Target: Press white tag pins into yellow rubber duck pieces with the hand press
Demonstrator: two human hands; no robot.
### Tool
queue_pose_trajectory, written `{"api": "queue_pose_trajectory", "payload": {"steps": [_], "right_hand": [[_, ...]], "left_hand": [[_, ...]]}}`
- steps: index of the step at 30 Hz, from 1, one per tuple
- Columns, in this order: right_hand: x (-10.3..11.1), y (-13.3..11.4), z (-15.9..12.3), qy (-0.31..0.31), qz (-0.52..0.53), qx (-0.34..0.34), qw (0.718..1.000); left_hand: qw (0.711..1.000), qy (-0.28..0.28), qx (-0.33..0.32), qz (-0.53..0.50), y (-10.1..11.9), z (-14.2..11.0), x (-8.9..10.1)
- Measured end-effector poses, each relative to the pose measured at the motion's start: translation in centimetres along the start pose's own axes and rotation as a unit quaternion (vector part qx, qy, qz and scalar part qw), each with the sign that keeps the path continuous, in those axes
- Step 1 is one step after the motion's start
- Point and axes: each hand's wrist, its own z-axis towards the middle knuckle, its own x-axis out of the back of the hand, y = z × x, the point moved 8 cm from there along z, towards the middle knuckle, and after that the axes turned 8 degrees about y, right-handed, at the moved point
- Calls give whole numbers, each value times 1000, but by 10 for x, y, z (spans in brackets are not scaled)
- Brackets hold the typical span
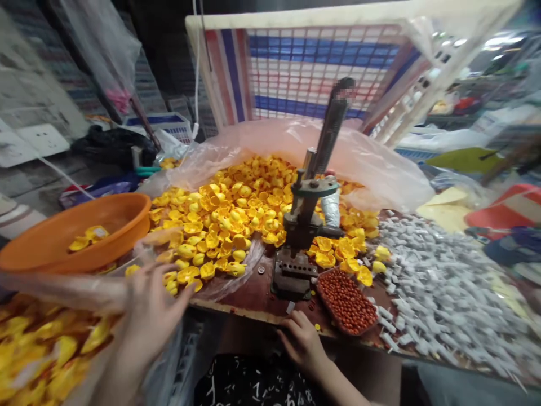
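My left hand [154, 307], slightly blurred, has its fingers spread above the near left edge of a heap of yellow plastic shells [236, 208]; nothing shows in it. At the front edge of the brown tabletop [249, 290], my right hand [302, 341] has curled fingers, with a small grey plastic piece [290, 307] at the fingertips. Just beyond that hand stands a dark hand-lever press [298, 225], its block with a row of holes [296, 268] near the base. Right of the press, a shallow tray [372, 326] holds many small red-brown beads [347, 301].
A large pile of grey plastic pieces [448, 282] covers the table's right side. An orange basin [131, 211] with a few yellow shells stands at the left, above another batch of shells [54, 349]. Clear plastic sheeting [380, 163] and a white crate [313, 21] rise behind the heap.
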Motion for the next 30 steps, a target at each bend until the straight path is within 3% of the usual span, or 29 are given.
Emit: {"api": "queue_pose_trajectory", "payload": {"steps": [3,6,8,11,13,15,17,21,27,30], "right_hand": [[4,-4,5,-19,-30,8,999],[37,7,13,18,-82,17,996],[82,35,18,86,-120,-33,988],[165,102,13,178,-232,-169,941],[207,151,2,162,-340,-287,881],[231,187,-7,126,-403,-363,831],[236,204,-11,108,-416,-385,817],[228,205,-12,123,-393,-380,828],[228,176,-6,270,-159,-392,865],[194,142,12,261,-15,-384,886]], "left_hand": [[972,-226,20,-69,34,17,-125],[975,-214,55,-36,48,37,-192],[984,-164,66,-20,50,49,-211],[994,-55,94,-18,43,61,-210],[995,3,90,-32,40,64,-205],[997,26,59,-51,42,63,-203],[996,30,8,-81,50,58,-203],[985,1,-72,-156,63,35,-200],[968,-23,-141,-205,79,-13,-188],[960,-41,-165,-224,93,-36,-184]]}}
